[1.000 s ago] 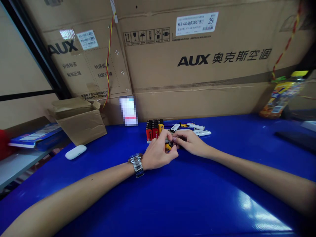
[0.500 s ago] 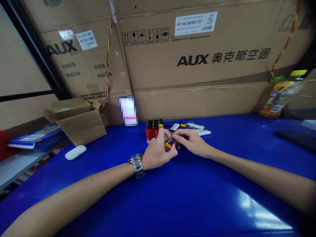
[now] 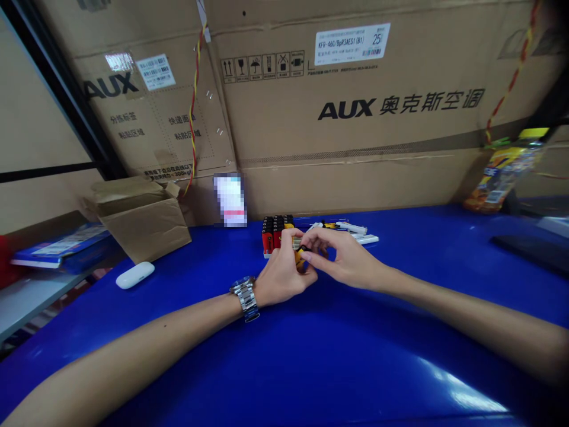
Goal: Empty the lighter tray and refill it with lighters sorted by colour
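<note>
In the head view, my left hand (image 3: pixel 283 270), with a metal watch (image 3: pixel 245 298) on its wrist, is closed around a small yellow-and-black item (image 3: pixel 300 257). The fingers cover most of that item, so its kind is hard to tell. From the right, my right hand (image 3: pixel 342 255) pinches the item's dark upper end with thumb and fingers. Just behind my left hand stands a tight block of red pieces with black tops (image 3: pixel 272 234), with a bit of yellow at its right end. White stick-like pieces (image 3: pixel 353 228) lie behind my right hand.
Large cardboard cartons (image 3: pixel 355 142) wall off the back of the blue table (image 3: pixel 275 367). At the left are a small open carton (image 3: pixel 146 225) and a white oval case (image 3: pixel 135 275). A phone (image 3: pixel 230 200) leans at the back; a yellow-capped bottle (image 3: pixel 504 172) stands far right.
My right hand has moved slightly left, and its fingers now close over the top of the yellow-and-black item. My left hand has barely shifted and keeps its hold.
</note>
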Motion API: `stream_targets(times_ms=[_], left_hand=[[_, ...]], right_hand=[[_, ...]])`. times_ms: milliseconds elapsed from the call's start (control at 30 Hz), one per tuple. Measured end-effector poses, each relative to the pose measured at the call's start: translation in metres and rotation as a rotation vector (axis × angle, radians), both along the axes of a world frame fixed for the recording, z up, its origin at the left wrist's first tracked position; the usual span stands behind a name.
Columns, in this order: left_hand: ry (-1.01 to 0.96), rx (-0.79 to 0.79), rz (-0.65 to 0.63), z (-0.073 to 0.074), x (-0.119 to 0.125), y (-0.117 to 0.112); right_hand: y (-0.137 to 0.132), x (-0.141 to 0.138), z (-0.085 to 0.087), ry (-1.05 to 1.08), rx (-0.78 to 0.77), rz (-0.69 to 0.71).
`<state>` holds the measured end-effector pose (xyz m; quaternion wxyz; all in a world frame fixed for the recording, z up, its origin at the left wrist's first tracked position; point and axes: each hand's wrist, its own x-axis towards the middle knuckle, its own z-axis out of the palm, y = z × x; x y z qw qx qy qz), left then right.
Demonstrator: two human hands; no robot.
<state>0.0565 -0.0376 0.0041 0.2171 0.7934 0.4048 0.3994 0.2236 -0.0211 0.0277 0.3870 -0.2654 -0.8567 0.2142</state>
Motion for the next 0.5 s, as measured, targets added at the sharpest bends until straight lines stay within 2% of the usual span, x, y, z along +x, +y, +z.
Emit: stream_targets(times_ms=[167, 333, 433, 500], left_hand=[[-0.004, 0.009, 0.063, 0.003, 0.003, -0.004], [-0.083, -0.04, 0.137, 0.007, 0.004, -0.006], [-0.004, 0.037, 0.125, 0.006, 0.003, -0.006], [0.097, 0.105, 0.068, 0.005, 0.003, -0.007]], right_hand=[[0.012, 0.006, 0.011, -0.026, -0.071, 0.022], [0.033, 0.023, 0.028, 0.183, -0.095, -0.087], [0.044, 0.028, 0.032, 0.217, -0.049, -0.153], [0.049, 0.027, 0.029, 0.187, -0.026, -0.166]])
